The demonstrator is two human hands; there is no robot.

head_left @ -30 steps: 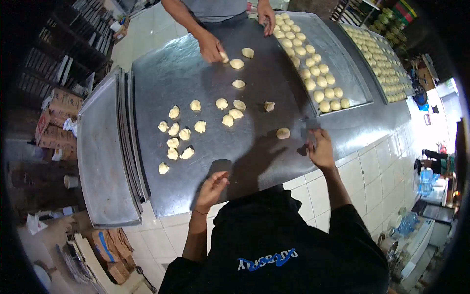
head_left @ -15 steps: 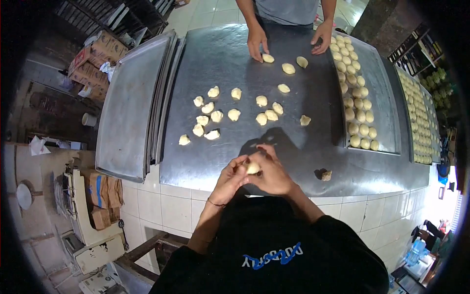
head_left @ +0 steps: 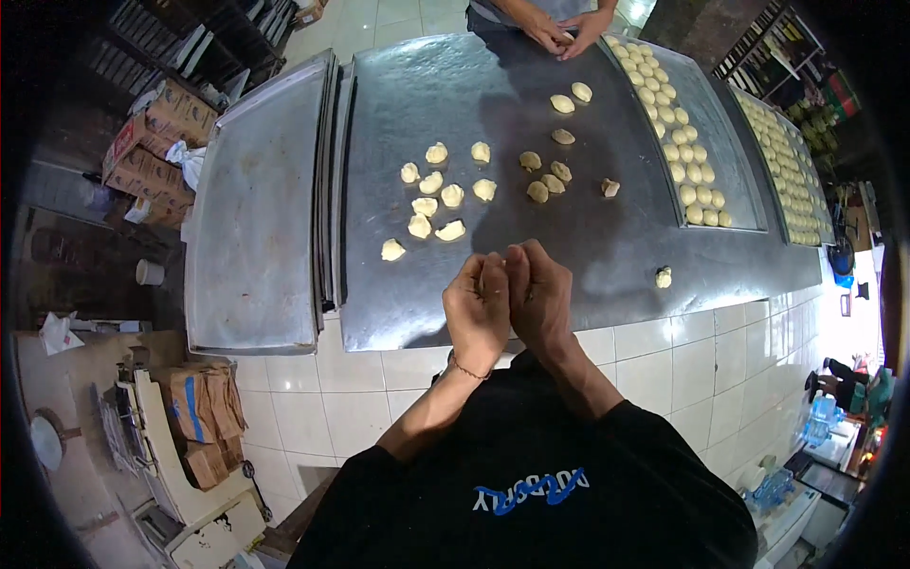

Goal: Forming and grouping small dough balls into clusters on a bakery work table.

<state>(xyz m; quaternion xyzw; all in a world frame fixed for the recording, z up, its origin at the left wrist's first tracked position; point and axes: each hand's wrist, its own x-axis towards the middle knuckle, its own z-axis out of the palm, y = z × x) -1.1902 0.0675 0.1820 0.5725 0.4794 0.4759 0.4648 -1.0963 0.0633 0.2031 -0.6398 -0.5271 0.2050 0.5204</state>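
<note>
My left hand (head_left: 479, 303) and my right hand (head_left: 538, 299) meet over the near edge of the steel table (head_left: 417, 294), their fingers curled together and hiding whatever is between them. Several rough dough pieces (head_left: 451, 229) lie beyond my left hand, and a further group (head_left: 538, 191) sits farther back in the middle. A single small lump (head_left: 664, 277) rests to the right of my hands. Smoother oval pieces (head_left: 561, 102) lie near a co-worker's hands (head_left: 550, 36), which are together around a piece at the table's far side.
Stacked metal trays (head_left: 251, 218) flank the table's left. At the right, one tray (head_left: 730, 180) holds rows of round dough balls, and a second tray (head_left: 787, 171) stands beside it. Cardboard boxes (head_left: 171, 119) are at upper left, paper sacks (head_left: 194, 403) at lower left, over a tiled floor.
My hands came together from apart around a dough piece, which was visible half a second ago and is now hidden. The co-worker's hands also moved together. The view has shifted.
</note>
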